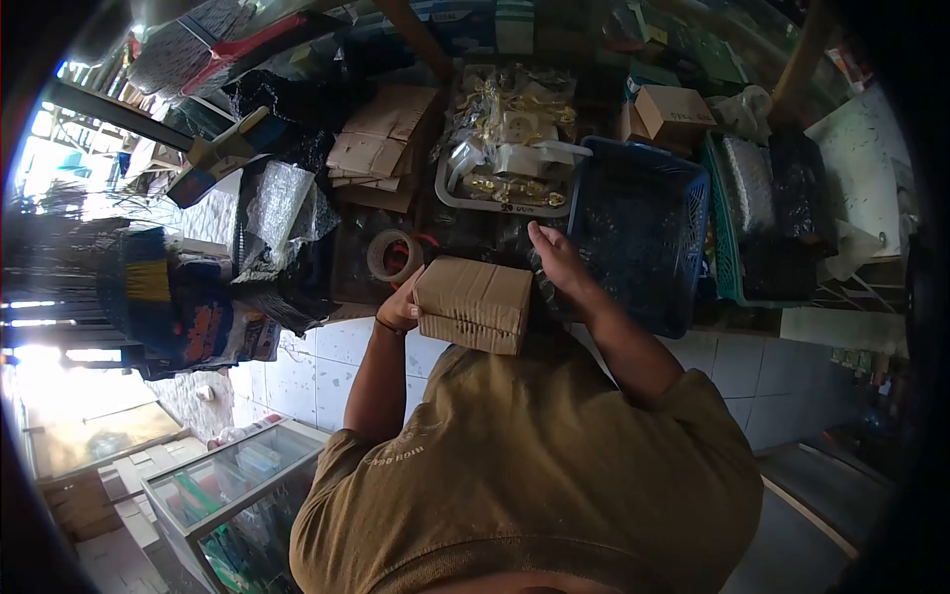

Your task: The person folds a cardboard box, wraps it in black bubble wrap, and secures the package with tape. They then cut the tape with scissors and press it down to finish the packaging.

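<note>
A small brown cardboard box (473, 297) sits in front of my chest at the near edge of the table, its side seam ragged. My left hand (404, 305) grips the box by its left end, the fingers partly hidden behind it. To the right of the box, apart from it, my right hand (559, 255) is raised with its fingers stretched out and nothing visible in it. A roll of tape (394, 255) stands just beyond my left hand, with something red by it. Past both hands lies a white tray (500, 206) holding gold-coloured parts in clear plastic.
Flattened cardboard pieces (374, 148) are stacked at the back left, near bubble wrap (279, 206). A blue basket (701, 233) stands right of my right hand, with a green basket (727, 267) beyond it. Another cardboard box (673, 111) is at the back right.
</note>
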A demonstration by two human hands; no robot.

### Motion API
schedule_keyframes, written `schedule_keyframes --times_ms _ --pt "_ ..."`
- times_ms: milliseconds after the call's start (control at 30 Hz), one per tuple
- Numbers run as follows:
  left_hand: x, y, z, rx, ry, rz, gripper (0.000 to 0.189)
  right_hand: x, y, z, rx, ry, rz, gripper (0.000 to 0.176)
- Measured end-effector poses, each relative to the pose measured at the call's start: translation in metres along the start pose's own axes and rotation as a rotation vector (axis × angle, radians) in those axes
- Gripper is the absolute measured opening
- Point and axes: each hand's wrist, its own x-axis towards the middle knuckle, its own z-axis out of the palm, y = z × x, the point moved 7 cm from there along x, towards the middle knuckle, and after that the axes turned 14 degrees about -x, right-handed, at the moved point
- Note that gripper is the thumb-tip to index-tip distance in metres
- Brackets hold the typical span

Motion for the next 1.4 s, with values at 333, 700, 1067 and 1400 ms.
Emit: schedule_keyframes --times_ms 333,700,1067,1400 --pt "-0.005 0.002 0.013 -0.070 0.059 0.156 0.106 -0.025 -0.011 0.028 0.803 -0.426 0.471 0.022" --pt "-0.002 0.004 -0.005 0.038 0.269 0.156 0.094 -0.034 -0.026 -0.017 0.130 0.030 0.074 0.019" --pt "0.018 0.002 -0.028 -0.009 0.135 0.018 0.098 -0.133 0.000 -0.055 -1.271 0.281 -0.146 0.024" --pt "0.023 0.002 -0.022 -0.031 0.067 -0.060 0.098 -0.132 0.003 -0.073 -1.351 0.371 -0.276 0.026"
